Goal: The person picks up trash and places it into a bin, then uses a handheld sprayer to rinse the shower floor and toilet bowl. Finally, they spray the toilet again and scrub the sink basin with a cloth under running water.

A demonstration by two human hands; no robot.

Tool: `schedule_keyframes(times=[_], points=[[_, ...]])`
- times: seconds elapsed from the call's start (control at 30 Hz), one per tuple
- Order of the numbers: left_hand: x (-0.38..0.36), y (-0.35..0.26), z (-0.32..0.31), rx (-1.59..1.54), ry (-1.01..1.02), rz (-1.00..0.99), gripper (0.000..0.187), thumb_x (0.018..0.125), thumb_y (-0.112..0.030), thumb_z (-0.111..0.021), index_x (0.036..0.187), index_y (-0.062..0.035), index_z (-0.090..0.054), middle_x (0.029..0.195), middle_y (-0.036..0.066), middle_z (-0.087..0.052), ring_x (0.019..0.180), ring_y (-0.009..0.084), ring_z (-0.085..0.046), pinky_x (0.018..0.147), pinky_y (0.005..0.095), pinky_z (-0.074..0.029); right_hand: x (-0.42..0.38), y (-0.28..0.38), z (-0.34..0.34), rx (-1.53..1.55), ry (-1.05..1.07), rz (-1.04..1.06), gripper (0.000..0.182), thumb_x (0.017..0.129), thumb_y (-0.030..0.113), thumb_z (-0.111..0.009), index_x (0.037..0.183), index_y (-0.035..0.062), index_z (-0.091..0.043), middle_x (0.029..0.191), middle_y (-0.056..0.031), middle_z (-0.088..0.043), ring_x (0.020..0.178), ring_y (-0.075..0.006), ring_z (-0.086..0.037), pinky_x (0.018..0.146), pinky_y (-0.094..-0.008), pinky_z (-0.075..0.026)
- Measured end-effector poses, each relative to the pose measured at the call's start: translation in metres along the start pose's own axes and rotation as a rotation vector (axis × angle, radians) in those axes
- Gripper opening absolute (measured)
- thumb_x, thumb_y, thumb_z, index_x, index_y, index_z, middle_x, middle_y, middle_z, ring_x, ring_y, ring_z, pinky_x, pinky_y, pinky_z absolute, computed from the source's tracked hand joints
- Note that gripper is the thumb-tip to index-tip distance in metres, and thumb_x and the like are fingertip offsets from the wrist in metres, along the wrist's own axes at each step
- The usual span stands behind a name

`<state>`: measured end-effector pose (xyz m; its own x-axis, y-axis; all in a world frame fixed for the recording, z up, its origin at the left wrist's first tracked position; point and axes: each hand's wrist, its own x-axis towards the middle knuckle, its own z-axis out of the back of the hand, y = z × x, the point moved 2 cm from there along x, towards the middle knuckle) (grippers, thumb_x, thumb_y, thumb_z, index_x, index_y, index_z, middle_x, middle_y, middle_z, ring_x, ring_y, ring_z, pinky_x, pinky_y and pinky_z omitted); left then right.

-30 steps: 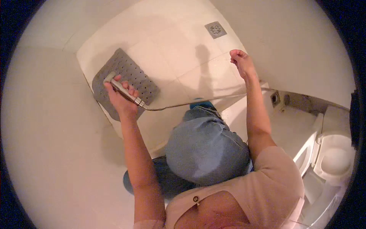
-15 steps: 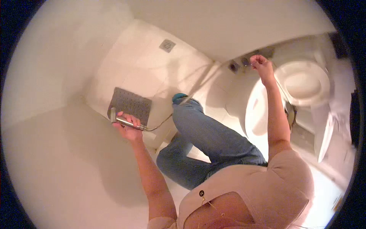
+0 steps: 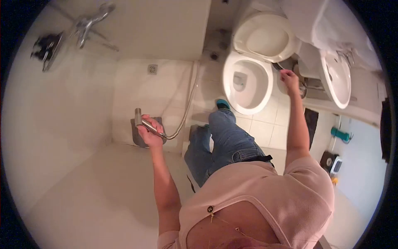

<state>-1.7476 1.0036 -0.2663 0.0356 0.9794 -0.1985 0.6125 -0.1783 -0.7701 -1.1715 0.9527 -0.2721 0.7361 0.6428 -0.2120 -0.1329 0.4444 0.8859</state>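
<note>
My left hand (image 3: 150, 132) is wrapped round a metal hand sprayer (image 3: 138, 118), above a grey mat on the shower floor. A metal hose (image 3: 189, 99) curves from the sprayer's lower end up past the shower edge. My right hand (image 3: 290, 80) is at the right of the toilet bowl (image 3: 249, 84), with its fingers pressed together. Whatever those fingers hold, if anything, is too small to make out. The toilet's lid and seat (image 3: 266, 37) stand raised.
A washbasin (image 3: 338, 79) is at the right. A floor drain (image 3: 152, 69) lies beyond the mat (image 3: 139, 137). Wall taps (image 3: 86, 25) are at the upper left. A teal object (image 3: 340, 134) and a dark mat (image 3: 310, 124) are at the right.
The view has turned to the right, bringing the open toilet bowl, washbasin and wall taps into sight. My left hand still grips the sprayer; my right hand is now beside the toilet bowl.
</note>
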Motion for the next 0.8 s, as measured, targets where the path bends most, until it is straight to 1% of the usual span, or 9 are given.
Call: schedule_keyframes(times=[0.1, 0.17, 0.33, 0.43, 0.53, 0.57, 0.63, 0.77, 0.8], points=[[-0.005, -0.013, -0.025, 0.047, 0.116, 0.083, 0.054, 0.081, -0.055, -0.046, 0.106, -0.007, -0.044, 0.066, 0.001, -0.044, 0.047, 0.01, -0.041, 0.04, 0.0229, -0.035, -0.022, -0.022, -0.028, 0.062, 0.037, -0.084, 0.008, 0.078, 0.009, -0.06, 0.082, 0.0021, -0.061, 0.071, -0.0026, -0.058, 0.06, -0.0105, -0.052, 0.056, -0.024, -0.046], [-0.006, -0.011, -0.103, 0.166, 0.193, 0.135, 0.049, 0.083, -0.05, -0.047, 0.108, -0.0088, -0.043, 0.068, 0.0, -0.045, 0.048, 0.0092, -0.042, 0.041, 0.0223, -0.035, -0.003, -0.033, -0.024, 0.078, 0.085, -0.184, 0.008, 0.078, 0.008, -0.059, 0.084, 0.003, -0.061, 0.072, -0.0023, -0.057, 0.06, -0.0106, -0.052, 0.057, -0.0236, -0.046], [0.012, 0.084, -0.171, 0.446, 0.3, 0.463, 0.043, 0.087, -0.044, -0.045, 0.106, -0.0053, -0.047, 0.065, 0.0, -0.045, 0.044, 0.0075, -0.04, 0.039, 0.0214, -0.034, 0.01, -0.112, -0.066, 0.025, 0.09, -0.364, 0.021, 0.077, 0.011, -0.059, 0.096, 0.002, -0.057, 0.073, -0.0037, -0.057, 0.056, -0.0117, -0.05, 0.051, -0.0228, -0.042], [0.011, 0.135, -0.21, 0.557, 0.362, 0.667, 0.039, 0.09, -0.04, -0.042, 0.104, -0.0048, -0.05, 0.062, -0.002, -0.042, 0.044, 0.0051, -0.036, 0.038, 0.0195, -0.031, 0.015, -0.131, -0.086, -0.067, 0.197, -0.48, 0.035, 0.077, 0.022, -0.06, 0.107, 0.0033, -0.052, 0.082, -0.004, -0.057, 0.066, -0.0113, -0.049, 0.056, -0.027, -0.04], [0.009, 0.176, -0.25, 0.617, 0.475, 0.8, 0.034, 0.091, -0.036, -0.039, 0.101, -0.0057, -0.051, 0.06, -0.003, -0.039, 0.043, 0.004, -0.033, 0.037, 0.0186, -0.028, 0.009, -0.12, -0.103, 0.184, 0.253, -0.671, 0.043, 0.078, 0.028, -0.058, 0.114, 0.0055, -0.049, 0.091, -0.0042, -0.054, 0.077, -0.0126, -0.047, 0.066, -0.0319, -0.039], [0.008, 0.188, -0.262, 0.627, 0.521, 0.836, 0.032, 0.092, -0.034, -0.039, 0.1, -0.0061, -0.051, 0.06, -0.003, -0.038, 0.042, 0.0039, -0.033, 0.036, 0.0185, -0.028, 0.013, -0.131, -0.112, 0.287, 0.248, -0.646, 0.04, 0.08, 0.026, -0.055, 0.113, 0.0034, -0.049, 0.094, -0.0056, -0.051, 0.082, -0.0154, -0.046, 0.075, -0.0368, -0.037], [0.009, 0.207, -0.279, 0.681, 0.543, 0.857, 0.031, 0.092, -0.033, -0.039, 0.097, -0.0052, -0.051, 0.059, -0.004, -0.038, 0.041, 0.004, -0.032, 0.035, 0.0187, -0.027, 0.019, -0.149, -0.121, 0.32, 0.224, -0.54, 0.035, 0.081, 0.022, -0.053, 0.109, 0.0027, -0.05, 0.088, -0.0045, -0.049, 0.078, -0.0154, -0.045, 0.071, -0.0344, -0.038], [0.017, 0.224, -0.294, 0.734, 0.597, 0.881, 0.033, 0.09, -0.035, -0.041, 0.095, -0.0039, -0.051, 0.057, -0.004, -0.036, 0.04, 0.0044, -0.03, 0.035, 0.0197, -0.025, 0.022, -0.115, -0.108, 0.757, 0.061, -0.831, 0.015, 0.079, 0.015, -0.05, 0.084, 0.0015, -0.054, 0.071, -0.007, -0.051, 0.06, -0.015, -0.047, 0.055, -0.0252, -0.041], [0.018, 0.227, -0.297, 0.743, 0.61, 0.893, 0.033, 0.09, -0.035, -0.041, 0.094, -0.0037, -0.051, 0.057, -0.004, -0.036, 0.04, 0.0045, -0.03, 0.035, 0.0199, -0.025, 0.025, -0.124, -0.106, 0.699, 0.205, -0.786, 0.013, 0.079, 0.013, -0.05, 0.085, 0.003, -0.055, 0.071, -0.0057, -0.05, 0.062, -0.0146, -0.046, 0.056, -0.0252, -0.04]])
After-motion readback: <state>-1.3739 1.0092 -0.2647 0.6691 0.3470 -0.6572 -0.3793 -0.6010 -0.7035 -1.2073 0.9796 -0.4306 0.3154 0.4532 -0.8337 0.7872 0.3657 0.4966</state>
